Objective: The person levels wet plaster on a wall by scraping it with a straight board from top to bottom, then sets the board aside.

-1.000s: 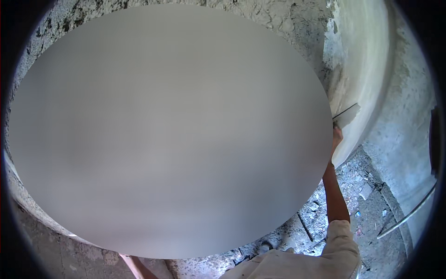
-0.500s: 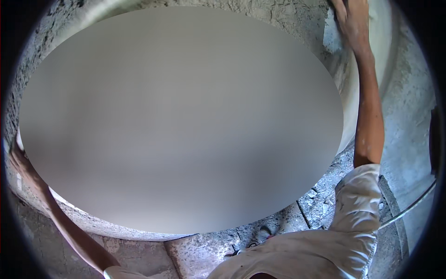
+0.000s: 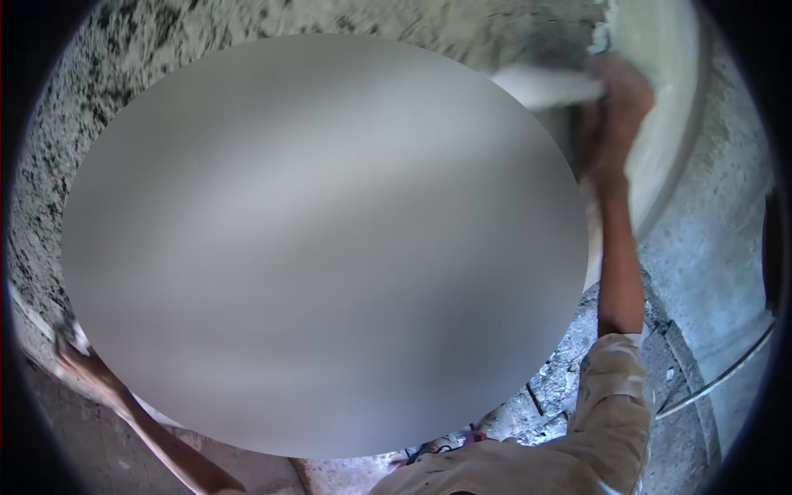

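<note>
- While one right hand (image 3: 627, 95) closes around one pale tool (image 3: 549, 87), both smeared by motion, the tool reaches leftward from the fist into the blurred middle of the view, so its far end is hidden.
- The tool lies in front of one rough wall (image 3: 41, 165); whether it touches that wall cannot be told.
- One left hand (image 3: 82, 363) is at the lower left, by the foot of the rough wall, well apart from the right; its fingers meet the edge of the blur, and whether it holds anything or is spread cannot be told.
- Two bare forearms show, the right one (image 3: 619, 256) nearly upright, the left one (image 3: 165, 445) slanting in from below.
- One smooth pale strip (image 3: 664, 49) curves down just beside the right hand, with one grey wall (image 3: 718, 198) to its right.
- One thin cord (image 3: 726, 379) crosses the lower right, near one dark object (image 3: 772, 256) at the rim.
- One beige shirt (image 3: 528, 470) fills the bottom, over one littered floor (image 3: 569, 371).
</note>
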A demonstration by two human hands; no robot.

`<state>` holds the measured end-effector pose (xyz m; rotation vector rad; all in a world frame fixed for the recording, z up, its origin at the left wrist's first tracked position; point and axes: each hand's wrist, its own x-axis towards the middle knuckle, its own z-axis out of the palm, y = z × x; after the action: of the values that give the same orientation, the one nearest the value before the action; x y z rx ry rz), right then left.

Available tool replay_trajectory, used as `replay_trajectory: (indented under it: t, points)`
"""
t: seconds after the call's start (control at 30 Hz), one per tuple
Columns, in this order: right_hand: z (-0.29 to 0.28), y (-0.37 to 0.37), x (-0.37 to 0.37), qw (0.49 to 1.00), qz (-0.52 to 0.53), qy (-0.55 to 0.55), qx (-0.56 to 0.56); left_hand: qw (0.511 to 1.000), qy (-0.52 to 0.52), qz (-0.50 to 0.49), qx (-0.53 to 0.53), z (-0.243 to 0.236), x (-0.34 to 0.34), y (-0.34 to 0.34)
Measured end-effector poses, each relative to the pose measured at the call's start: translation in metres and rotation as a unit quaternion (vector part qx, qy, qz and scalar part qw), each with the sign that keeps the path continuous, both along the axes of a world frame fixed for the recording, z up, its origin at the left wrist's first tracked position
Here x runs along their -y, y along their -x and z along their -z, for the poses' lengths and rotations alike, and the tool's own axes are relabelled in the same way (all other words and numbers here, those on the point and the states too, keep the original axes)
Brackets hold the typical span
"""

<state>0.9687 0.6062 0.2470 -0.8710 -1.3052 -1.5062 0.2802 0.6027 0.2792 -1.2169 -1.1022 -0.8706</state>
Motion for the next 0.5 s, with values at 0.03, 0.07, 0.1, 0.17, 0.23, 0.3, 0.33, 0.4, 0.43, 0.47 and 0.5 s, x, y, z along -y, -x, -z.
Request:
replay_trajectory:
  t: [0.03, 0.07, 0.1, 0.17, 0.23, 0.3, 0.33, 0.4, 0.43, 0.47, 0.5]
  points:
    - [-0.010, -0.013, 0.004, 1.000, 0.019, 0.002, -0.001, 0.999, -0.022, 0.028, -0.039, -0.019, -0.001, -0.021]
    - [-0.012, -0.027, 0.009, 0.999, 0.044, 0.005, -0.002, 0.999, -0.024, 0.003, -0.044, -0.021, -0.010, -0.015]
    - [0.002, -0.040, 0.008, 0.998, 0.058, -0.001, -0.021, 0.998, -0.021, 0.030, -0.055, -0.015, -0.013, -0.025]
    - [0.051, -0.058, 0.005, 0.994, 0.092, 0.014, -0.056, 0.995, -0.009, 0.062, -0.077, 0.021, -0.008, -0.050]
    - [0.111, -0.053, 0.020, 0.989, 0.116, 0.051, -0.072, 0.991, 0.010, 0.108, -0.083, 0.079, -0.013, -0.071]
    - [0.125, -0.042, 0.025, 0.989, 0.101, 0.068, -0.080, 0.989, 0.023, 0.123, -0.075, 0.133, -0.006, -0.063]
    - [0.119, -0.024, 0.021, 0.990, 0.072, 0.080, -0.087, 0.991, 0.023, 0.111, -0.067, 0.147, 0.001, -0.040]
    - [0.099, 0.005, 0.019, 0.990, 0.043, 0.091, -0.101, 0.994, 0.036, 0.085, -0.054, 0.136, 0.005, -0.010]
    - [0.077, 0.013, 0.009, 0.995, 0.034, 0.069, -0.063, 0.995, 0.031, 0.081, -0.053, 0.126, 0.005, 0.006]
    - [0.059, 0.013, 0.008, 0.996, 0.032, 0.065, -0.042, 0.996, 0.025, 0.071, -0.044, 0.109, 0.002, 0.002]
    - [0.039, 0.013, 0.007, 0.998, 0.032, 0.057, -0.021, 0.998, 0.016, 0.035, -0.054, 0.095, 0.000, -0.009]
